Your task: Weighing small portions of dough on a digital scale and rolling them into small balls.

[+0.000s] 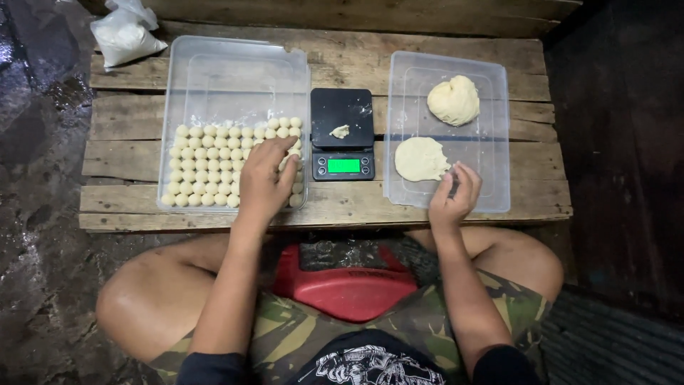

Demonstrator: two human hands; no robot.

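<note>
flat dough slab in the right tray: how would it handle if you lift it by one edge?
The flat dough slab looks soft and thin, so it would probably droop or tear rather than stay stiff. Its ragged edge by the right hand suggests it pinches off easily. It lies flat on the clear tray, so it may stick slightly.

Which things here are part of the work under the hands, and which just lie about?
In use: left hand on dough balls in left tray; right hand at flat dough; dough lump; right tray; scale.
Lying about: white bag; red stool.
</note>
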